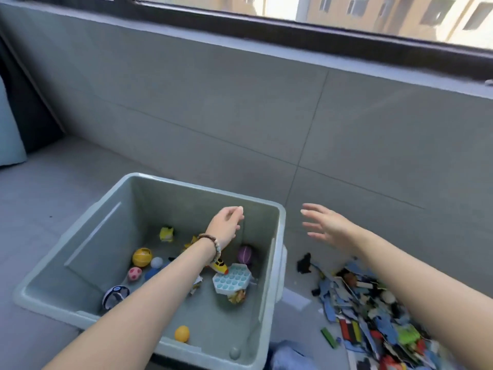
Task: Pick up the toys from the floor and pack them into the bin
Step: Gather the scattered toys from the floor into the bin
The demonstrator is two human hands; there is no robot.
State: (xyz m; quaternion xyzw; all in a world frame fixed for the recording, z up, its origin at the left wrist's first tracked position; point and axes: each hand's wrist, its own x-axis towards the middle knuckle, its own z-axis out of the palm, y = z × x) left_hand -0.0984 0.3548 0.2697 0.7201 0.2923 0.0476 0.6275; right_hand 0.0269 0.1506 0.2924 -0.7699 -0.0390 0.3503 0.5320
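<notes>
Head view: the grey bin is sitting on the floor, close to a tiled wall under a window. The left hand is hanging over the middle of the bin, wearing a bracelet at the wrist; its fingers are drooping loosely together and are grasping nothing that shows. The right hand is reaching out past the bin's right rim, above the floor, with fingers spread and released, touching nothing.

Toys are lying on the bin's bottom:
- a yellow ball, with a pink ball and a pale ball just beside it
- a purple ball against the right wall
- a blue pop board, with a yellow plane touching its upper left edge
- an orange ball near the front wall
- a dark ball in the front left corner

More toys are still waiting on the floor to the right of the bin: a mixed pile is spreading under the right forearm, a black piece is lying between pile and bin, and a green block is lying at the pile's near edge.
</notes>
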